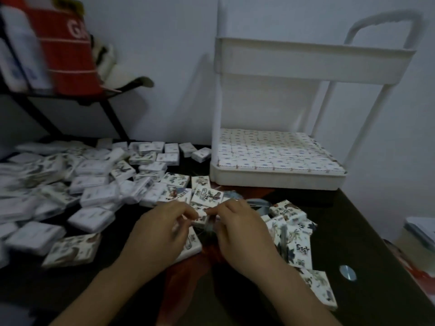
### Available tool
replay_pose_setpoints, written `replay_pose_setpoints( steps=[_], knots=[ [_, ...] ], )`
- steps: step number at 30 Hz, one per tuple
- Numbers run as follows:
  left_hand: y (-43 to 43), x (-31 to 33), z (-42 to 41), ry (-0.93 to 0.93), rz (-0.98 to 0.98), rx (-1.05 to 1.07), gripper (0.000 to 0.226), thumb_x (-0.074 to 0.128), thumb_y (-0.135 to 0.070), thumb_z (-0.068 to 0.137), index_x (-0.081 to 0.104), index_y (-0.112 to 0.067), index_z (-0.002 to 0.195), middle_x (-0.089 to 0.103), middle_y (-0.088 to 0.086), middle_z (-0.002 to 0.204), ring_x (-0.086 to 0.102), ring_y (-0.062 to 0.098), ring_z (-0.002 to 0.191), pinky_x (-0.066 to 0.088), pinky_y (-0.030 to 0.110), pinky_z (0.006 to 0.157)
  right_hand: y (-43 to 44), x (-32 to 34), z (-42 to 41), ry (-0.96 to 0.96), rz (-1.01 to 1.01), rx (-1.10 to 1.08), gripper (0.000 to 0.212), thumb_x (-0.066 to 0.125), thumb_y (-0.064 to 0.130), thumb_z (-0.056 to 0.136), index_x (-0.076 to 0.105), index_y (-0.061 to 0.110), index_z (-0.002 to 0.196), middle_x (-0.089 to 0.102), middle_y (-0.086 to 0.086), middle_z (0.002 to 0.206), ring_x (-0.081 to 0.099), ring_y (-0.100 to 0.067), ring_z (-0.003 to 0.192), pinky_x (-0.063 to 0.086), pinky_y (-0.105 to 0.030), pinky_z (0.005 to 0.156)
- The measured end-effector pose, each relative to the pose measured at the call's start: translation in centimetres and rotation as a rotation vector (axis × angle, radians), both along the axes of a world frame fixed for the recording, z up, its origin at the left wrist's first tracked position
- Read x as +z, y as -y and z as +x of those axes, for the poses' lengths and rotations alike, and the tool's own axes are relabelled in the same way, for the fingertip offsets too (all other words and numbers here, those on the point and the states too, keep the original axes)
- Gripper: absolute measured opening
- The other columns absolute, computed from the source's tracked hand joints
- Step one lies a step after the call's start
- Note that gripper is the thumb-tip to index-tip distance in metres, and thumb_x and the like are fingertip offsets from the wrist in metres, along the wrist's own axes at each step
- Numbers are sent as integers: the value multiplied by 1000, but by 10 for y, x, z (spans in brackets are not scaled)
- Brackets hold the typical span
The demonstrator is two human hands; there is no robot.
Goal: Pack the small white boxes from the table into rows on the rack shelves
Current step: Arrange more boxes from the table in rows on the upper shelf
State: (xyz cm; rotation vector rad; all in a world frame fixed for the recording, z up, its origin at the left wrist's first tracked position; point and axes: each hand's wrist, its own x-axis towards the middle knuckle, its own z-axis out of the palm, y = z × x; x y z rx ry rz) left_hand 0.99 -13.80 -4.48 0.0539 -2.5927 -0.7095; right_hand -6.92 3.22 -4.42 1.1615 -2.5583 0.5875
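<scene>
Several small white boxes with printed pictures lie in loose heaps over the dark table. At the back right stands a white two-tier rack; its lower shelf holds tight rows of boxes, and the inside of its upper tray is hidden. Near the table's middle, my left hand and my right hand meet over one small box, each pinching it with fingertips. A larger flat pack lies partly under my left hand.
A black shelf at the back left carries a red bag and white bottles. More printed packs lie right of my hands. A round metal disc sits in the table top. Papers rest at the right edge.
</scene>
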Motion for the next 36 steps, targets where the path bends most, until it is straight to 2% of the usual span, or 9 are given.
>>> replay_pose_setpoints(
  steps=[3, 6, 11, 15, 18, 21, 25, 32, 36],
  knots=[
    [9, -15, 22, 24, -123, 55, 19, 69, -28, 86, 70, -28, 104, 62, -15, 107, 54, 7, 106, 49, 30, 87, 12, -13, -10, 31, 135, -104, 51, 38, 24, 99, 32, 19, 149, 30, -8, 154, 26, -25, 141, 25, -39, 114],
    [16, -24, 31, 53, -140, 34, 37, 71, -37, 84, 67, -28, 120, 57, -17, 124, 45, 2, 119, 38, 21, 98, 14, -24, -22, 103, 252, -212, 56, 23, 33, 103, 13, 14, 154, 10, -9, 162, 10, -25, 148, 10, -41, 120],
    [30, -28, 32, 25, -38, 55, 37, 59, -23, 93, 56, -30, 129, 57, -17, 121, 50, 1, 112, 43, 23, 92, 15, -27, -26, 95, 345, -219, 51, 27, 31, 103, 28, 13, 150, 26, -11, 157, 21, -27, 145, 21, -41, 117],
    [47, -22, 28, -19, 23, 100, 42, 53, -6, 93, 57, -30, 127, 56, -19, 117, 56, -1, 99, 46, 21, 82, 14, -9, -35, 41, 365, -220, 34, 45, 18, 95, 52, 17, 129, 51, -5, 132, 45, -24, 117, 41, -33, 88],
    [61, -14, 21, 23, -46, 114, 44, 50, -3, 92, 57, -31, 125, 56, -16, 116, 53, 4, 108, 48, 31, 89, 14, 6, -44, 89, 376, -228, 44, 54, 27, 94, 46, 21, 136, 50, -4, 131, 46, -23, 119, 44, -34, 90],
    [73, -10, 13, 141, -110, 45, 40, 55, -9, 91, 58, -33, 123, 55, -17, 120, 47, 3, 116, 42, 27, 98, 17, 16, -54, 155, 474, -282, 55, 56, 43, 93, 42, 20, 141, 51, -6, 134, 47, -25, 122, 45, -37, 95],
    [79, -9, 2, 296, -246, -5, 43, 56, -22, 94, 51, -36, 134, 44, -17, 141, 30, 4, 130, 30, 28, 108, 20, 14, -58, 217, 534, -298, 57, 54, 45, 93, 40, 19, 142, 58, -6, 129, 55, -25, 116, 49, -36, 90],
    [86, 1, -8, 503, -372, -38, 54, 52, -31, 96, 35, -37, 147, 19, -11, 158, 17, 15, 143, 21, 38, 117, 10, 14, -63, 231, 290, -214, 70, 75, 45, 77, 45, 26, 138, 47, -1, 126, 53, -19, 112, 41, -26, 79],
    [86, 6, -10, 497, -386, -66, 45, 57, -32, 94, 45, -35, 137, 29, -12, 150, 25, 10, 137, 29, 33, 112, 2, 12, -62, 240, 120, -186, 60, 80, 39, 73, 52, 28, 125, 44, 6, 111, 56, -14, 97, 49, -27, 76]
  ],
)
